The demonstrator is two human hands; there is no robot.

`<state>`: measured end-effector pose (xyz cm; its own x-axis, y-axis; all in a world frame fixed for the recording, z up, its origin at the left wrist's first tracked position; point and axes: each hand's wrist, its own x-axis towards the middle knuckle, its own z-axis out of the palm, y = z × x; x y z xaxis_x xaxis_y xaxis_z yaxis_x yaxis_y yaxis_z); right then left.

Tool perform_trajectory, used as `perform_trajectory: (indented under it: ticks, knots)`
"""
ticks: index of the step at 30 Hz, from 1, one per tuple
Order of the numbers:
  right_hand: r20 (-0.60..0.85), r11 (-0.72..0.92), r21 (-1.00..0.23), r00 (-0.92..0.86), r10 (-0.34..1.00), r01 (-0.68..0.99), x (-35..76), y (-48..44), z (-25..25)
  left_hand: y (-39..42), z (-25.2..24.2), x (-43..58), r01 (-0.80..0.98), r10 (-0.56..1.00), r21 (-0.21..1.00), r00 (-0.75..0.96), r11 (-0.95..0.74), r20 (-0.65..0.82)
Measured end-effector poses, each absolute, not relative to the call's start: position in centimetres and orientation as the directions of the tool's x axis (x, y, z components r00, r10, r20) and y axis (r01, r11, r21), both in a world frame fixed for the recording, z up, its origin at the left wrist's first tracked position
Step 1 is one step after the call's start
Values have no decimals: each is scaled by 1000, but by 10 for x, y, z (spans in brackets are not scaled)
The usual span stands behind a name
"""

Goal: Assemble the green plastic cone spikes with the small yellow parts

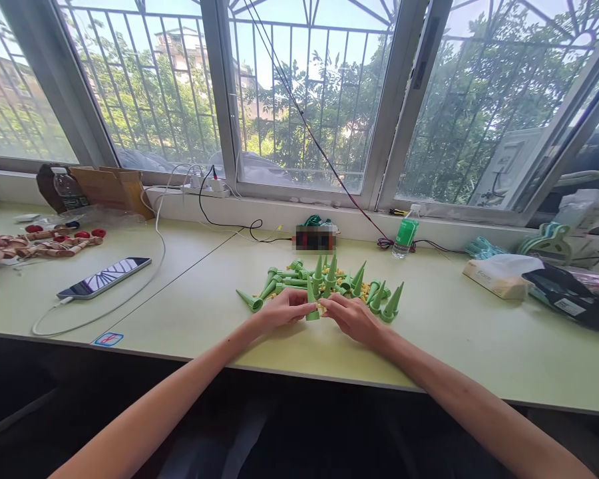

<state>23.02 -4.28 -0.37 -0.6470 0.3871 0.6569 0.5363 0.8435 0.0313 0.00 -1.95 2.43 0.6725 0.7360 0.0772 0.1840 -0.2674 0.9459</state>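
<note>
Tabletop (479, 339): long, pale green, matte, with one seam running diagonally left of centre and dark space under the front edge.
Windows (304, 100): large panes in grey metal frames along the far side, with a white sill (279, 211) below.
Outside: white grille (144, 80), leafy trees (484, 113).
Light: bright daylight.

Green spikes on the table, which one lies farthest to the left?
The lone spike beside the left hand, lying flat with its tip pointing left, apart from the pile.
</note>
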Motion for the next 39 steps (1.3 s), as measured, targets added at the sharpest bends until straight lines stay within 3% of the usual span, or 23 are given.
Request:
perform_trajectory:
  ticks: [17,27,35,39]
  knots:
    - [554,810,-97,-644,527,578,227,-42,-9,-15,15,-1,298,685,799,704,-522,185]
    - [623,800,-207,-554,552,564,225,-42,-7,-17,20,3,285,736,853,658,-436,157]
    - [659,799,-69,-574,486,597,227,-40,-11,-19,26,2,223,776,955,631,-196,11]
    - [665,801,29,-610,431,597,227,-39,-10,-19,24,0,196,732,967,682,-165,-14]
